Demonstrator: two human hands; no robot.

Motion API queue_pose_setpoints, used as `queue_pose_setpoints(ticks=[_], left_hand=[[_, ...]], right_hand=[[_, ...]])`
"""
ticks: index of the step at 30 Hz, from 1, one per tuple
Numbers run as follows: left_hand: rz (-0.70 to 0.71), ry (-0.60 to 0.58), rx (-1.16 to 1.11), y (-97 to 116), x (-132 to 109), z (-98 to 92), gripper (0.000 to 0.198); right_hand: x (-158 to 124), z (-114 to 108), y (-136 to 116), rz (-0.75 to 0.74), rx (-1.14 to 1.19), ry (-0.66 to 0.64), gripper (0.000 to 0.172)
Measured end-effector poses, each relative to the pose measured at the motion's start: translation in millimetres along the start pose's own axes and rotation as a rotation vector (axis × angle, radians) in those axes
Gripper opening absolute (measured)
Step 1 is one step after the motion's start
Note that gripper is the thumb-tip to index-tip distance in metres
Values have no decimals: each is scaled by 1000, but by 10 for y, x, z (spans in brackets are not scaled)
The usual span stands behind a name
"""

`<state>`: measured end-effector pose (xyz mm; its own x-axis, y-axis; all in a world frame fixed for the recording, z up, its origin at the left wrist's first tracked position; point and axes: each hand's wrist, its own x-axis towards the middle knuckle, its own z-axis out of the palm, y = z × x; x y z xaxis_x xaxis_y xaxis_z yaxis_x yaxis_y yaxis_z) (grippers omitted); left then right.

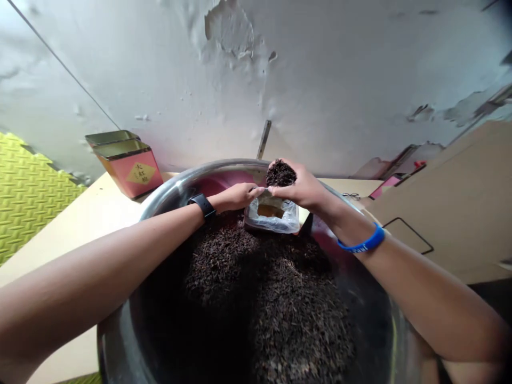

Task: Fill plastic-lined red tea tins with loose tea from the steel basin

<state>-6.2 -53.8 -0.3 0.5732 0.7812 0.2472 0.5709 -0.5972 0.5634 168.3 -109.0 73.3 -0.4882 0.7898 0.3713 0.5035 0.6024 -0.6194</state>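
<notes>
Pale table (80, 224), big steel basin (172, 189) mid-table, pink tin (134, 170) far left by wall

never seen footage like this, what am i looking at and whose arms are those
There is no machine here: one camera sits on a person's head, looking forward and down, so both arms are that person's own. The left hand, with a black watch, pinches the rim of a small clear bag. The right hand, with a blue wristband, holds a handful of dark leaves just above the bag. Below lies a big metal bowl heaped with such leaves, on a pale table with a red tin by the wall.
</notes>
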Motion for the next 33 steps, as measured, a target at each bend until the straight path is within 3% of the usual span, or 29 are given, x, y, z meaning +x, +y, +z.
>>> queue_pose_setpoints(ticks=[6,12,19,27,33], left_hand=[[18,-13,7,3,-11,-2,43],[7,-16,-2,-21,15,15,42],[-6,-31,-14,-58,47,22,41],[41,53,17,-98,60,-18,33],[3,33,-20,-56,37,-55,33]], right_hand=[[52,13,210,63,48,123,29],[44,59,325,14,-19,78,35],[21,98,392,-80,-239,121,40],[-1,105,406,-164,-261,115,38],[-2,98,436,-144,-306,130,31]])
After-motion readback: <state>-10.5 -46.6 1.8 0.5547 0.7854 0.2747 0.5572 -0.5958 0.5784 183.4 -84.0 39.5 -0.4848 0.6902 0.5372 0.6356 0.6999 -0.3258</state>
